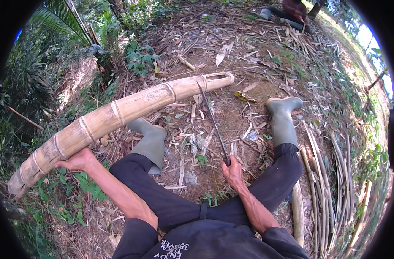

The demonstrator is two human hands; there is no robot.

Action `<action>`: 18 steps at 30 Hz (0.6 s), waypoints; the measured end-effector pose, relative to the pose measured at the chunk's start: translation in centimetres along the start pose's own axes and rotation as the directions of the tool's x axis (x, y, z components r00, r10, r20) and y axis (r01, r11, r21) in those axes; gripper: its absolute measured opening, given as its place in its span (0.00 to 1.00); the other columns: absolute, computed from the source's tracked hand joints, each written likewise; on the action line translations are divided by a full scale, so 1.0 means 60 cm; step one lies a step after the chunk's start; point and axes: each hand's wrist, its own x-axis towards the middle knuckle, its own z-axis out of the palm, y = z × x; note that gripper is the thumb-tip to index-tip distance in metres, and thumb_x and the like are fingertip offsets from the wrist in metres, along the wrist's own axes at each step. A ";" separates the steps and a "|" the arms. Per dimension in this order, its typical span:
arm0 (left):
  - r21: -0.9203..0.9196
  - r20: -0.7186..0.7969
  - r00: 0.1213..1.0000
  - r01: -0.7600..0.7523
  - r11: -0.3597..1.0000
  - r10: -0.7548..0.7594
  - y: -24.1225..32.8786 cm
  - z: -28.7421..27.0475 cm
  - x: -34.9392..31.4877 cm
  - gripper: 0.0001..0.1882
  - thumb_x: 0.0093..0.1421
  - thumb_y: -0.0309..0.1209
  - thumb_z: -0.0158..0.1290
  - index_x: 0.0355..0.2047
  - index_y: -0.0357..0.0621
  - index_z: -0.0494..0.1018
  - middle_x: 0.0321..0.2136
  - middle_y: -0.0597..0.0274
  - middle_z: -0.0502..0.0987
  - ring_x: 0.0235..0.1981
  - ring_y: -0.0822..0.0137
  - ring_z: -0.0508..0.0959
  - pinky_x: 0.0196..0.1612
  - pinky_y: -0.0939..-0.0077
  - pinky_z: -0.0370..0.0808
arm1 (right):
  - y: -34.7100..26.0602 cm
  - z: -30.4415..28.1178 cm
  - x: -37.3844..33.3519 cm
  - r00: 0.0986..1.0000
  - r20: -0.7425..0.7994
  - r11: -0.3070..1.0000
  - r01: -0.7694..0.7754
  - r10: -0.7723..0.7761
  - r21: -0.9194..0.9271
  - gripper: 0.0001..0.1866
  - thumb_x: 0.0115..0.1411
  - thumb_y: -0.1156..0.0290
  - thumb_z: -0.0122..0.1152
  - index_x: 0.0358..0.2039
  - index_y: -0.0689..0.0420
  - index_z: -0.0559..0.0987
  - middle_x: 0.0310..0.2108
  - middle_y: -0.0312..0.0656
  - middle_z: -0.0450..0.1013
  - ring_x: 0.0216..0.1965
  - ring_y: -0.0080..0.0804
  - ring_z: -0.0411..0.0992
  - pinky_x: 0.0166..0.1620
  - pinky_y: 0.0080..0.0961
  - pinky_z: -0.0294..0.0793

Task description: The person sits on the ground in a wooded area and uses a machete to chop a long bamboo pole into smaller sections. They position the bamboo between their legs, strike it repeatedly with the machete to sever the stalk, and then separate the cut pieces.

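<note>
A thick, pale bamboo pole [99, 123] with several ringed joints stretches from the lower left up to the upper middle. Near its far right end is a long cut-out opening. My left hand [78, 160] grips the pole from below toward its left end, with most of the fingers hidden behind it. In my right hand [233, 171], closed around a dark handle, is a machete [214, 123]. Its long, narrow blade points up and away, and the tip overlaps the pole just left of the opening; whether they touch I cannot tell.
My legs are spread, in green rubber boots [283, 118]. Several thin poles [324, 190] lie at the right, beside a thicker stick [298, 213]. Dry leaves and bamboo scraps [223, 54] litter the ground. Another person [294, 11] sits at the far upper right. Plants [138, 56] grow at the left.
</note>
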 end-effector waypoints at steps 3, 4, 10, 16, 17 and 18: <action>0.055 -0.032 0.999 0.000 0.998 0.002 0.006 0.025 -0.016 0.54 0.49 0.68 0.53 0.66 0.48 0.50 0.62 0.52 0.60 0.63 0.48 0.62 0.66 0.46 0.56 | 0.001 0.002 -0.002 1.000 -0.004 1.000 0.012 -0.012 0.020 0.17 0.56 0.67 0.61 0.42 0.63 0.73 0.22 0.55 0.74 0.24 0.53 0.75 0.29 0.41 0.72; 0.046 -0.016 1.000 0.001 0.999 0.000 0.004 0.022 -0.014 0.54 0.48 0.67 0.54 0.66 0.49 0.50 0.63 0.52 0.59 0.62 0.48 0.62 0.66 0.46 0.56 | 0.003 0.002 -0.001 1.000 -0.009 1.000 0.014 -0.013 0.023 0.17 0.56 0.67 0.61 0.42 0.63 0.73 0.22 0.55 0.74 0.24 0.53 0.75 0.29 0.41 0.72; -0.017 0.042 0.999 0.002 1.000 -0.001 -0.008 -0.016 0.010 0.54 0.47 0.66 0.57 0.65 0.50 0.51 0.61 0.52 0.62 0.60 0.50 0.66 0.64 0.47 0.61 | -0.004 -0.003 0.001 0.999 0.010 0.999 -0.036 0.036 0.032 0.16 0.56 0.67 0.61 0.42 0.63 0.73 0.23 0.55 0.74 0.25 0.52 0.76 0.29 0.41 0.73; -0.014 -0.001 1.000 0.014 1.000 -0.014 -0.011 -0.014 0.004 0.55 0.46 0.66 0.58 0.65 0.50 0.51 0.61 0.53 0.61 0.61 0.50 0.64 0.65 0.47 0.59 | -0.003 -0.003 -0.001 0.999 0.007 0.999 -0.051 0.050 0.020 0.17 0.56 0.66 0.62 0.43 0.62 0.73 0.24 0.55 0.75 0.26 0.50 0.76 0.31 0.40 0.73; -0.021 -0.001 1.000 0.023 1.000 -0.023 -0.012 -0.014 0.004 0.55 0.45 0.66 0.58 0.65 0.50 0.51 0.61 0.53 0.61 0.61 0.50 0.64 0.65 0.47 0.59 | -0.003 -0.003 0.000 0.999 0.004 0.999 -0.048 0.048 0.024 0.18 0.56 0.65 0.62 0.43 0.62 0.73 0.24 0.54 0.74 0.26 0.48 0.76 0.31 0.39 0.73; -0.020 0.015 1.000 0.016 1.000 -0.016 -0.011 -0.015 0.005 0.55 0.45 0.66 0.58 0.65 0.50 0.51 0.62 0.53 0.61 0.61 0.50 0.64 0.65 0.48 0.59 | -0.005 -0.002 0.000 0.999 0.003 0.999 -0.043 0.043 0.026 0.18 0.55 0.64 0.62 0.43 0.61 0.73 0.25 0.53 0.74 0.26 0.46 0.75 0.31 0.38 0.72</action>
